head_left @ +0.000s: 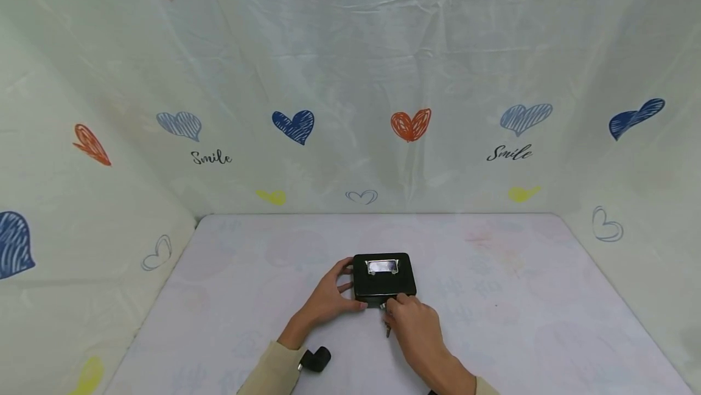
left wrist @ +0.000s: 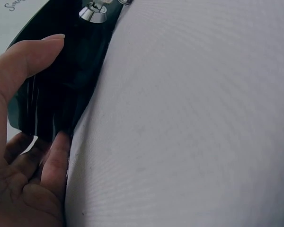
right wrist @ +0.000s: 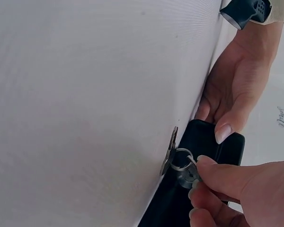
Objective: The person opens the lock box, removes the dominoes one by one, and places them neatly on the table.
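Where the left sleeve (head_left: 274,370) comes in nearest, a black wrist device (head_left: 316,360) sits beside its cuff, toward seven o'clock from the black box (head_left: 383,286). At five o'clock from the box, the right hand (head_left: 416,325) has its thumb and fingertips narrowed in a pinch on a small key (left wrist: 100,4) at the front lock (left wrist: 93,16); how deep the key sits cannot be told. A metal ring (right wrist: 182,150) at the pinch carries a second key (right wrist: 168,153), which hangs loose. Around eight to nine o'clock, the left hand (head_left: 331,293) holds the box's left front corner, thumb on the front wall, fingers curved against the end.

Good work here probably calls for the left hand to brace firmly against twist, the pinch to line up straight with the lock, and turning pressure to be light and even; force at an angle could bend the key or swivel the box. The loose key is best left to swing clear of the fingers.

Farther off, toward the lid's twelve o'clock edge, lies a silvery handle (head_left: 383,266). Past the white tabletop (head_left: 306,230), a heart-printed backdrop (head_left: 350,78) rises at twelve o'clock.
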### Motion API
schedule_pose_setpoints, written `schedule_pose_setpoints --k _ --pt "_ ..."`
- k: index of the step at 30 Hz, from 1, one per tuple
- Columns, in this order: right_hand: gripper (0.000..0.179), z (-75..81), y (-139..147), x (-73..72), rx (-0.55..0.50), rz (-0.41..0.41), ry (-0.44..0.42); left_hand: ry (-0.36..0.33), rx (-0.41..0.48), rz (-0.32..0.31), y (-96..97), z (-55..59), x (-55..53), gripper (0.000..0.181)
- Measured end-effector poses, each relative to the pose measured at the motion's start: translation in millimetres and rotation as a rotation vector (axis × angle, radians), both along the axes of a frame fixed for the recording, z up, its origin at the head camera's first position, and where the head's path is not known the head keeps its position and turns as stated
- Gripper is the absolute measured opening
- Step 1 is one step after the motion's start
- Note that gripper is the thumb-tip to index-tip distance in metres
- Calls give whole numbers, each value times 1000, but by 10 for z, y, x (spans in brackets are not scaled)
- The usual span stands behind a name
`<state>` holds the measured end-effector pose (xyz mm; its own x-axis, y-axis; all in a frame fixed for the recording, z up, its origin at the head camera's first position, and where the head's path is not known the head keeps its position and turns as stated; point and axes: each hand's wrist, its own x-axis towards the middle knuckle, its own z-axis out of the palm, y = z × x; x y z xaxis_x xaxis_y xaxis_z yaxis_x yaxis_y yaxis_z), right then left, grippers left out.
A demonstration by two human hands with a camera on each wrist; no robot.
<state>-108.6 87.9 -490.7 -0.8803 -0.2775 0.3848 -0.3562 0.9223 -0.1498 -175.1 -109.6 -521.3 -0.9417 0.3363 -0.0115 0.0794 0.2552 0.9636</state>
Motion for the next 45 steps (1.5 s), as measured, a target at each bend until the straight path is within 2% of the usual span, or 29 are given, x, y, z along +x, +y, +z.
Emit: schedule_pose_setpoints --k 6,17,24,29,32,39,45 --pt "19 -16 21 -1 22 -12 -26 7 -9 -2 0 8 2 101" --pt "11 10 29 -13 -14 1 -76 32 -16 -13 -19 -12 -50 100" --pt "10 19 48 -27 -16 39 -83 35 -22 -27 -2 307 75 94" --pt "9 -3 113 -24 -48 46 -88 27 -23 -17 -13 88 -13 98" --pt "13 -18 178 -10 -81 39 -56 15 -24 -12 -16 -24 -53 100" --pt "23 -36 369 -26 -92 91 112 17 -6 -22 -19 -71 -42 100" --pt "25 -15 506 -67 -108 133 190 1 -9 -23 -8 -83 -25 99"
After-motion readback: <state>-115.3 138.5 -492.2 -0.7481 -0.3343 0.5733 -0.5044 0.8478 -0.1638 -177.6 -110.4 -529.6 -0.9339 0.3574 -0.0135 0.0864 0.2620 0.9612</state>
